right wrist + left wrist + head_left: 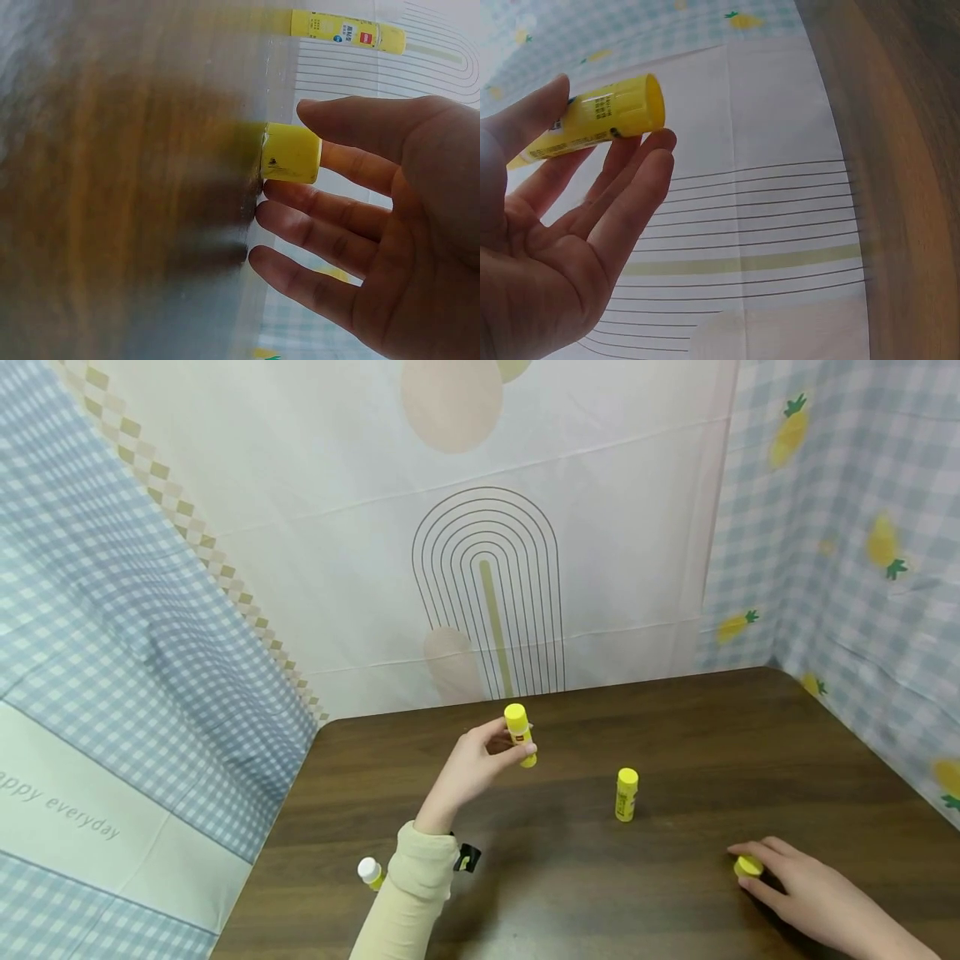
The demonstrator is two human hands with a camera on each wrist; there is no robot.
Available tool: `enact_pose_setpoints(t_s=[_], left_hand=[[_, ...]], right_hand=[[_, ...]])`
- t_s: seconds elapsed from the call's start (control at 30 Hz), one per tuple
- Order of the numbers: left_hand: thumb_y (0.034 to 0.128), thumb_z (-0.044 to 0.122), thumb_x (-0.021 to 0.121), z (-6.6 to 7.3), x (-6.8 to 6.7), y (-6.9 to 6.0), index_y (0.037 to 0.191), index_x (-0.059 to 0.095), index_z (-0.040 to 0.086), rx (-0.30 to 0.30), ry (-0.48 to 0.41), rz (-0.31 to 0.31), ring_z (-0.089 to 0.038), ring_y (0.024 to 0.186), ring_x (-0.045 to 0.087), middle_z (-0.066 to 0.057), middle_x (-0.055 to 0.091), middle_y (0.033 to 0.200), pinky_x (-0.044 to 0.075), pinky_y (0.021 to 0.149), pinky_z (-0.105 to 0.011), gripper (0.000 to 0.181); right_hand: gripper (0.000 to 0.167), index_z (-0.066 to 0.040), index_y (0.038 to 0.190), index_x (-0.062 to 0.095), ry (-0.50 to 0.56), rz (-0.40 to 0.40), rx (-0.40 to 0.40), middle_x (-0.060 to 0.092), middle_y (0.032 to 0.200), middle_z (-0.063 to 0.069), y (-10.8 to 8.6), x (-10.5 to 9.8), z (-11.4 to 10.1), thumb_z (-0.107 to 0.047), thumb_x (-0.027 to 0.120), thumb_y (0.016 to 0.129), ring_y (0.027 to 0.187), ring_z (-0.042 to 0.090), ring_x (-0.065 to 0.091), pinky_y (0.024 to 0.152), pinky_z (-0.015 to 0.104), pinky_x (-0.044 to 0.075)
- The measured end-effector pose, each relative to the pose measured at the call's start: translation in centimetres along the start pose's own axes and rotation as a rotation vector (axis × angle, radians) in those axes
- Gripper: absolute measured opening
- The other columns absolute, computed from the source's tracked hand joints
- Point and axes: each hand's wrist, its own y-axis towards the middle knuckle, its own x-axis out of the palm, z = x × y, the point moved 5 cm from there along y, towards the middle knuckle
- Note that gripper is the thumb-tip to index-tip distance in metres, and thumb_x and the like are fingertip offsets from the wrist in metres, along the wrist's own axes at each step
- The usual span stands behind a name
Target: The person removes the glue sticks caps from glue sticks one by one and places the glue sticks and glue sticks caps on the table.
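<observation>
My left hand [480, 766] holds a yellow glue stick [521, 736] above the table, its yellow cap upward, pinched between thumb and fingers. The left wrist view shows the same glue stick [604, 116] with the thumb [536, 112] on one side. At the right, my right hand [813, 889] has thumb and fingers around a short yellow piece [747, 866] standing on the table; in the right wrist view this yellow piece [292, 153] stands between thumb and fingers, and whether they touch it I cannot tell.
Between the hands a yellow glue stick [626, 795] stands upright on the brown table [712, 735]. A white-capped yellow stick [371, 872] is beside the left sleeve, and a small black object [467, 857] shows at the left wrist. Patterned cloths hang behind and beside the table.
</observation>
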Motion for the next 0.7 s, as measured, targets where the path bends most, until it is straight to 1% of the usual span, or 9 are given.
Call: enact_pose_setpoints(t_s=[0.13,0.2,0.3,0.4,0.53,0.63,0.7], left_hand=[[0.0907,0.034,0.077,0.0,-0.2,0.0,0.109,0.070,0.018,0.006,0.005,0.054,-0.010,0.091,0.071,0.003,0.075,0.101,0.056,0.081,-0.036,0.025],[0.0902,0.034,0.077,0.2,-0.5,-0.1,0.107,0.070,0.018,0.018,0.034,0.089,-0.009,0.088,0.070,0.005,0.073,0.098,0.055,0.079,-0.036,0.024],[0.0890,0.033,0.079,0.7,-0.8,-0.2,0.110,0.072,0.019,0.054,0.113,0.142,-0.009,0.086,0.066,0.005,0.067,0.095,0.054,0.078,-0.033,0.026],[0.0869,0.030,0.081,1.5,-1.0,-0.5,0.113,0.074,0.019,0.102,0.240,0.204,-0.013,0.083,0.060,0.003,0.060,0.093,0.052,0.074,-0.032,0.029],[0.0833,0.024,0.084,2.8,-0.9,-1.0,0.112,0.076,0.017,0.167,0.478,0.281,-0.018,0.086,0.055,0.000,0.058,0.095,0.050,0.071,-0.035,0.031],[0.0815,0.018,0.086,3.6,-0.5,-1.4,0.110,0.077,0.016,0.204,0.647,0.312,-0.020,0.090,0.054,-0.002,0.058,0.097,0.052,0.068,-0.035,0.030],[0.0800,0.014,0.086,4.0,-0.2,-1.6,0.108,0.077,0.016,0.222,0.726,0.320,-0.021,0.090,0.053,-0.003,0.058,0.097,0.053,0.064,-0.035,0.030]], right_hand=[[0.044,-0.005,0.127,0.064,-0.003,0.005,-0.006,0.063,0.110,0.004,0.0,0.1,0.0,-0.033,0.070,0.094,0.088,0.022,0.066,0.072,0.048,0.055],[0.043,-0.005,0.127,0.064,-0.006,0.011,-0.011,0.063,0.110,0.004,-0.1,0.1,0.0,-0.033,0.070,0.094,0.088,0.022,0.066,0.072,0.047,0.055],[0.043,-0.005,0.127,0.065,-0.014,0.023,-0.018,0.062,0.108,0.002,-0.2,0.1,-0.1,-0.033,0.071,0.094,0.087,0.020,0.065,0.071,0.046,0.055],[0.043,-0.005,0.127,0.065,-0.017,0.024,-0.019,0.062,0.108,0.002,-0.2,0.1,-0.1,-0.032,0.071,0.094,0.087,0.020,0.065,0.071,0.046,0.055],[0.042,-0.005,0.127,0.065,-0.012,0.006,-0.013,0.063,0.110,0.003,-0.1,0.0,-0.1,-0.031,0.071,0.094,0.090,0.022,0.066,0.073,0.049,0.055],[0.042,-0.005,0.128,0.064,-0.012,-0.002,-0.011,0.063,0.110,0.004,-0.1,0.0,-0.1,-0.030,0.071,0.094,0.091,0.023,0.066,0.073,0.050,0.055],[0.043,-0.004,0.128,0.064,-0.015,0.004,-0.015,0.063,0.110,0.004,-0.1,0.0,-0.1,-0.030,0.071,0.094,0.091,0.024,0.066,0.073,0.050,0.055]])
